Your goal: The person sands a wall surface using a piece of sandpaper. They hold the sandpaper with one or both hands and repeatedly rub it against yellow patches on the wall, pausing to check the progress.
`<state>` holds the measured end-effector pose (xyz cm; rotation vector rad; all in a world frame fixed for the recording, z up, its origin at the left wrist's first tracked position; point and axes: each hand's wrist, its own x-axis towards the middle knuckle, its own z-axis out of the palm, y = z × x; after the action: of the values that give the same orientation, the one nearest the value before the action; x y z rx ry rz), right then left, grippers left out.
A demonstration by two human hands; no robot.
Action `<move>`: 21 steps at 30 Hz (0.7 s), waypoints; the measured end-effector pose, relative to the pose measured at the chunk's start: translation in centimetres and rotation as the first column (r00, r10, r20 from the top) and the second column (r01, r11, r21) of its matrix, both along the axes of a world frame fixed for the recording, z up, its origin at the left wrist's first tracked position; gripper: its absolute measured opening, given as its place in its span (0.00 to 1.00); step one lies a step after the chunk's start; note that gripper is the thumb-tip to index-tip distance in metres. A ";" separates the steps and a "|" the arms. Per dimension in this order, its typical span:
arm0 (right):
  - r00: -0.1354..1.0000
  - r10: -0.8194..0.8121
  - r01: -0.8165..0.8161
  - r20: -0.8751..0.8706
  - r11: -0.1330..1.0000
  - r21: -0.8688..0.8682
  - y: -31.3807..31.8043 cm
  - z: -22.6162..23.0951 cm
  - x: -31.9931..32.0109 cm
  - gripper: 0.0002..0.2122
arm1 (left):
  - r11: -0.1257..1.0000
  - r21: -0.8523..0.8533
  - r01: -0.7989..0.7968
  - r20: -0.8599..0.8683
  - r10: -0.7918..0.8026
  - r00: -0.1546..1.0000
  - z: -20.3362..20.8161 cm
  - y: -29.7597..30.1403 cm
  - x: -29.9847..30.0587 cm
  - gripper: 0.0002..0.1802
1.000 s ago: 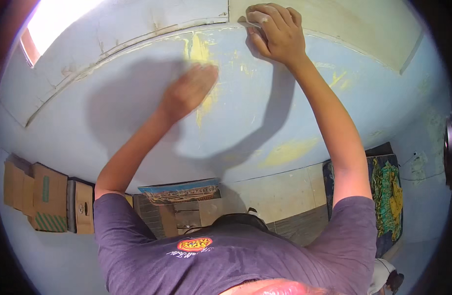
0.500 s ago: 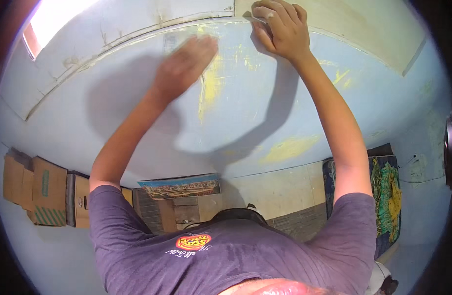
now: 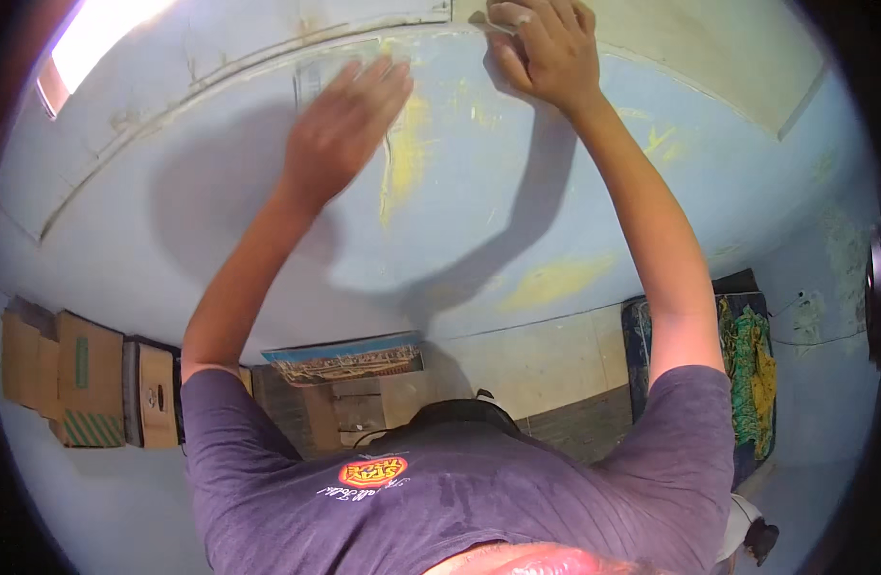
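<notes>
Both my arms reach up to a pale blue wall (image 3: 440, 268) with worn yellow patches. My left hand (image 3: 340, 125) lies nearly flat, its fingers stretched out and slightly blurred, over a thin pale sheet (image 3: 309, 81). The hand hides much of that sheet. Just right of these fingers, a yellow patch (image 3: 411, 158) runs down the wall. My right hand (image 3: 548, 53) is at the wall's pale upper band (image 3: 689, 53), fingers curled and thumb drawn in. A small whitish bit shows by its fingers, but what they hold cannot be made out.
Cardboard boxes (image 3: 91, 379) stand at the lower left beside a tan case (image 3: 156, 398). A long picture panel (image 3: 349, 362) sits low by the wall. On the right is a dark blue bundle with green and yellow cloth (image 3: 750, 369). A bright opening (image 3: 105, 38) is at the upper left.
My left hand has shifted slightly left, with its fingers more spread, and more of the pale sheet's left edge shows. My right hand stays nearly in place. The whole view has shifted a little.
</notes>
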<state>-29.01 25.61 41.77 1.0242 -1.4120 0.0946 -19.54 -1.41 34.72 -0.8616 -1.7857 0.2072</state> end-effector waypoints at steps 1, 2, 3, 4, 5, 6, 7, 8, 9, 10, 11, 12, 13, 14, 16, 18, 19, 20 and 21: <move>1.000 -0.018 0.017 0.009 1.000 0.003 0.1 -0.1 0.1 0.17 | 1.000 0.030 -0.008 -0.008 0.008 1.000 0.4 0.1 -0.9 0.26; 1.000 0.013 -0.013 -0.011 1.000 0.009 0.2 0.0 -0.3 0.17 | 0.998 0.058 -0.017 -0.022 0.018 1.000 0.4 0.3 -1.4 0.29; 1.000 0.008 -0.008 -0.015 1.000 0.007 0.4 -0.2 -0.5 0.17 | 0.999 0.032 -0.033 -0.012 0.034 0.999 -0.5 0.6 -1.4 0.27; 1.000 0.004 -0.004 -0.019 1.000 0.005 0.6 -0.4 -0.6 0.18 | 0.999 0.006 -0.049 -0.002 0.049 0.999 -2.2 0.9 -1.3 0.25; 1.000 -0.002 0.002 -0.031 1.000 -0.002 0.6 -0.2 -0.6 0.18 | 0.998 -0.025 -0.064 -0.001 0.064 0.998 -4.0 1.2 -1.3 0.23; 0.999 0.003 -0.003 -0.042 1.000 -0.001 0.5 -0.2 -0.8 0.18 | 1.000 -0.007 -0.014 0.121 0.014 0.993 -7.3 1.0 -1.5 0.22; 1.000 0.005 -0.005 -0.031 1.000 -0.002 0.5 -0.2 -0.8 0.18 | 0.996 0.065 0.061 0.167 -0.071 0.983 -10.2 1.2 -1.2 0.21; 1.000 0.002 -0.002 -0.018 1.000 -0.002 0.5 -0.4 -0.9 0.17 | 0.999 -0.043 0.007 0.168 0.001 0.986 -12.3 1.2 -0.4 0.20; 1.000 0.001 -0.001 -0.006 1.000 -0.001 0.5 -0.4 -0.9 0.17 | 0.998 -0.052 0.020 0.208 -0.008 0.978 -14.5 1.1 0.0 0.20; 1.000 0.003 -0.003 0.004 1.000 0.000 0.4 -0.3 -0.8 0.17 | 0.998 -0.061 0.030 0.247 -0.014 0.969 -16.6 0.8 0.3 0.19; 1.000 0.009 -0.009 0.004 1.000 0.007 0.3 -0.3 -0.8 0.17 | 0.997 -0.069 0.041 0.285 -0.020 0.958 -16.7 0.9 0.8 0.19; 1.000 0.017 -0.017 0.004 1.000 0.014 0.2 -0.2 -0.8 0.17 | 0.996 -0.079 0.034 0.303 -0.008 0.953 -16.7 0.8 1.0 0.19; 1.000 0.026 -0.026 0.005 0.999 0.021 0.0 -0.1 -0.7 0.17 | 0.996 -0.089 0.025 0.321 0.005 0.947 -16.7 0.6 1.2 0.20; 1.000 0.012 -0.012 -0.004 1.000 0.016 0.0 -0.3 -0.7 0.17 | 0.995 -0.098 0.018 0.341 0.017 0.940 -15.9 0.9 1.7 0.20; 1.000 0.009 -0.009 0.005 1.000 0.018 0.6 -0.2 -0.7 0.17 | 0.999 -0.001 0.046 0.251 -0.044 0.967 -11.6 1.7 1.9 0.21; 1.000 0.002 -0.002 0.006 1.000 0.023 1.0 -0.3 -0.7 0.18 | 0.999 0.028 0.027 0.170 -0.032 0.985 -6.9 1.9 1.5 0.23; 1.000 0.006 -0.006 0.002 1.000 0.023 0.8 -0.2 -0.7 0.18 | 1.000 0.003 -0.018 0.136 0.018 0.991 -5.2 1.6 1.1 0.24; 1.000 0.009 -0.009 -0.003 1.000 0.023 0.6 -0.2 -0.7 0.18 | 0.998 0.011 -0.056 0.107 0.054 0.993 -4.5 1.6 0.6 0.24; 1.000 0.014 -0.014 -0.004 1.000 0.018 0.4 -0.2 -0.6 0.17 | 0.996 0.018 -0.093 0.074 0.091 0.993 -4.0 1.6 0.1 0.25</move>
<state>-29.65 26.02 41.54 1.0487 -1.4046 0.0907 -19.48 0.24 30.75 -0.7812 -1.8946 0.2185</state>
